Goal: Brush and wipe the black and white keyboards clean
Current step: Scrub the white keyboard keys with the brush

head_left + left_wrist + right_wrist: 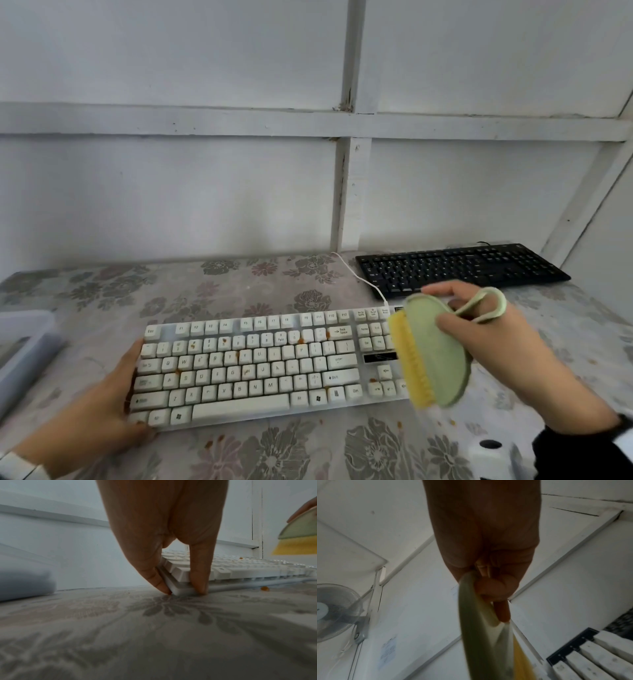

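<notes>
A white keyboard with brown crumbs between its keys lies on the flowered table. My left hand grips its near left corner; in the left wrist view a finger and the thumb pinch that corner of the white keyboard. My right hand holds a green brush with yellow bristles tilted on edge above the keyboard's right end. The brush shows blurred in the right wrist view, fingers curled on its loop handle. A black keyboard lies at the back right.
A translucent plastic box stands at the table's left edge. The white keyboard's cable runs back past the black keyboard. Crumbs lie on the cloth by the near edge. A white panelled wall closes the back and right.
</notes>
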The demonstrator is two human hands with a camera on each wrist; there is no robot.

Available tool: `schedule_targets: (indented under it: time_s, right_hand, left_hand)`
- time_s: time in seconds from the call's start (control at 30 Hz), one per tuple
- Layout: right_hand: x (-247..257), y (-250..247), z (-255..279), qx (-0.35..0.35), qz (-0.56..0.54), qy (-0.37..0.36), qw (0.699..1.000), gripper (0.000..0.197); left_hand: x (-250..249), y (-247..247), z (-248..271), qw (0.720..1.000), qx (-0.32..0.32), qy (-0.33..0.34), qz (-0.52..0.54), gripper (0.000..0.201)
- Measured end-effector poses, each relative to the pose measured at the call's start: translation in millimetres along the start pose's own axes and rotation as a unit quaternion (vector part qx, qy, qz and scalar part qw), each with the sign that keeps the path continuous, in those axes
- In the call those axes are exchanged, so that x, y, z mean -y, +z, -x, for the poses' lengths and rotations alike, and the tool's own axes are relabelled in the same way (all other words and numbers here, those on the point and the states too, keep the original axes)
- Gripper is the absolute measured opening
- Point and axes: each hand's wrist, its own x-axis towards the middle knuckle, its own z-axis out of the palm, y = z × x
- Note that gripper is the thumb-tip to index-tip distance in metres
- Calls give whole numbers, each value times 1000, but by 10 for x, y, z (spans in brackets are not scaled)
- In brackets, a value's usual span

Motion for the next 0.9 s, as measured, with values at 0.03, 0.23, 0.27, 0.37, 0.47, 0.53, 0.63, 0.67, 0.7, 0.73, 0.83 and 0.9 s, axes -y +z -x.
schedule_targets:
  time_s: [0.03, 0.23, 0.27, 0.37, 0.47, 0.53, 0.63, 0.67, 0.7, 0.73, 0.83, 0.9]
  right_hand:
    - [30, 28, -35, -14, -1, -14, 1000, 35]
    - [89, 301, -185, -18, 27, -38, 999, 35]
    - [55, 341, -191, -12, 32, -32, 999, 35]
    - [-54, 428, -144, 18, 50, -11, 999, 34]
    - [-156, 456, -38, 32, 51, -2, 998, 33]
    - [-205, 461, 37, 39, 50, 3, 998, 33]
    - [-190, 425, 133, 67, 44, 11, 997, 34]
    - [-159, 387, 151, 76, 39, 17, 996, 34]
    - [-119, 339, 161, 78, 34, 22, 996, 35]
    - [-72, 285, 159, 73, 27, 22, 997, 35]
    - [77, 173, 95, 14, 17, -15, 1000, 35]
    - [146, 179, 13, -18, 22, -32, 999, 34]
  left_hand:
    - [-2, 3, 2, 1000, 0, 0, 3, 116]
    - [-10, 0, 8, 1000, 10, -4, 0, 117]
    - [10, -2, 4, 1000, 17, -6, -4, 118]
    - [74, 1, -5, 1000, 26, -14, 9, 120]
    - [149, 23, -20, 999, 22, -20, 15, 120]
    - [198, 33, -34, 999, 18, -22, 28, 121]
    - [204, 37, -42, 999, 23, -25, 27, 121]
    - [183, 37, -44, 999, 25, -23, 29, 122]
    - [170, 37, -46, 999, 24, -21, 31, 122]
    - [161, 38, -44, 999, 23, -22, 31, 121]
    - [149, 35, -28, 999, 27, -17, 35, 123]
    - [138, 28, -24, 999, 26, -16, 24, 122]
